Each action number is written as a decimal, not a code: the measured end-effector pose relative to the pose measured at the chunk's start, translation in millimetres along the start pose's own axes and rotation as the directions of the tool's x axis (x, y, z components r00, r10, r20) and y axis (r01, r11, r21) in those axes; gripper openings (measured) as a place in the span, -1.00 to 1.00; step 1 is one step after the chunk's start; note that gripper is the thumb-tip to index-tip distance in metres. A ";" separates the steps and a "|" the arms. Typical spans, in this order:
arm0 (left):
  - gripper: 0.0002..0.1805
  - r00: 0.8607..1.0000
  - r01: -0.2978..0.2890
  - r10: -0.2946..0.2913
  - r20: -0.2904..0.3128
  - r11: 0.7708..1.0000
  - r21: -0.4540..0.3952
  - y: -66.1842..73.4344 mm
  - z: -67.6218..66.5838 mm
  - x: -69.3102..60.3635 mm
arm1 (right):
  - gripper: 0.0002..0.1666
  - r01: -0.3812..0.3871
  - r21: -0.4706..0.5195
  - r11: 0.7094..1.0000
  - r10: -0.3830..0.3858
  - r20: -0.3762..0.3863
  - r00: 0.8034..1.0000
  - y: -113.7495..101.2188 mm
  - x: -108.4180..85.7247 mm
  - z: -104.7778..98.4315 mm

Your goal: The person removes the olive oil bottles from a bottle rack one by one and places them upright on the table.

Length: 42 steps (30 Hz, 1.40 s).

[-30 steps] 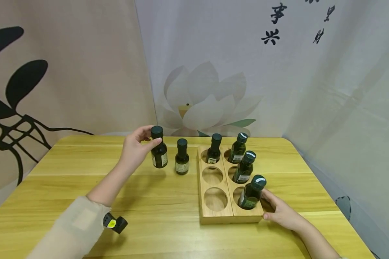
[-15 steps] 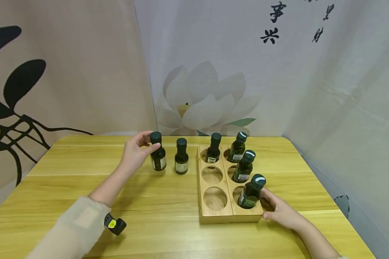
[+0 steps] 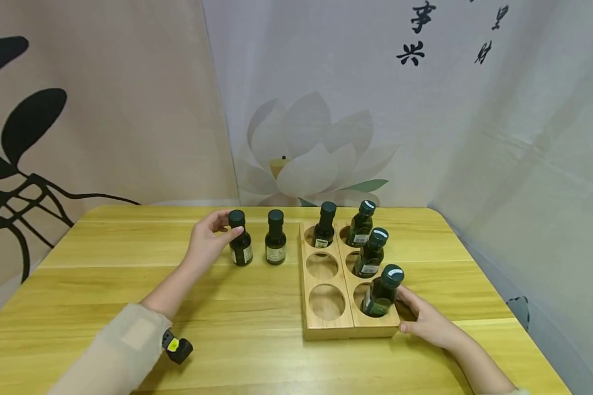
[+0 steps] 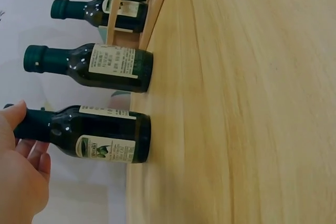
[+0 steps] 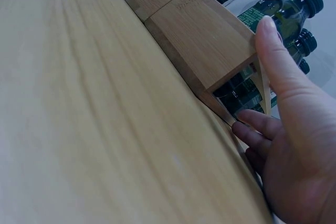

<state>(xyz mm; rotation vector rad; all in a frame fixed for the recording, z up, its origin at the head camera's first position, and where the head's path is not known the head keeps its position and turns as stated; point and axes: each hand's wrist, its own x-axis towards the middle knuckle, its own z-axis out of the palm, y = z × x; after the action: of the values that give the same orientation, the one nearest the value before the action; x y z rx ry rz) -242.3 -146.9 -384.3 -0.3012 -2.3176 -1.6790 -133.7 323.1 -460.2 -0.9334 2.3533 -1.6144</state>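
In the head view my left hand (image 3: 205, 241) pinches the neck of a dark bottle (image 3: 241, 249) standing upright on the table; the left wrist view shows its base at the tabletop. Just right of it stands a second dark bottle (image 3: 275, 241), untouched. A wooden rack (image 3: 328, 333) with two columns of round holes holds one bottle (image 3: 324, 227) at the back left and three green bottles in its right column, the front one (image 3: 379, 299) leaning. My right hand (image 3: 432, 323) rests at the rack's front right corner, thumb and fingers loosely extended in the right wrist view (image 5: 302, 145).
The wooden table (image 3: 227, 351) spans the view, its back edge near a pale cloth backdrop (image 3: 153, 109) with a printed lotus. The rack's left column has two unfilled holes, in the middle and at the front. A small black device (image 3: 178, 348) is on my left wrist.
My left hand has lowered with its bottle, from above the table down onto the surface beside the other bottle. My right hand stays at the rack.
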 end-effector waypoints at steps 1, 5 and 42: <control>-0.55 1.000 -0.001 0.001 -0.001 1.000 -0.002 0.0 -0.1 -0.1 | 0.08 0.000 0.000 1.000 0.000 0.000 1.000 -0.2 0.2 0.1; -0.53 1.000 -0.017 0.017 0.002 1.000 0.009 1.2 -1.9 0.4 | 0.07 -0.001 0.001 1.000 0.001 -0.001 1.000 0.1 0.4 0.4; -0.43 0.964 -0.253 0.262 0.055 0.959 -0.126 97.5 108.0 -1.2 | 0.03 0.006 0.000 1.000 -0.006 -0.002 1.000 0.2 0.0 0.6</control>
<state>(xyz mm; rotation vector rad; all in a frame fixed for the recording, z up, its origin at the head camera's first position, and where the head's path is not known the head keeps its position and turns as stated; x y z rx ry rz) -219.8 -14.0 -329.3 -0.6673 -2.1212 -1.6989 -133.6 322.7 -460.7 -0.9399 2.3542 -1.6188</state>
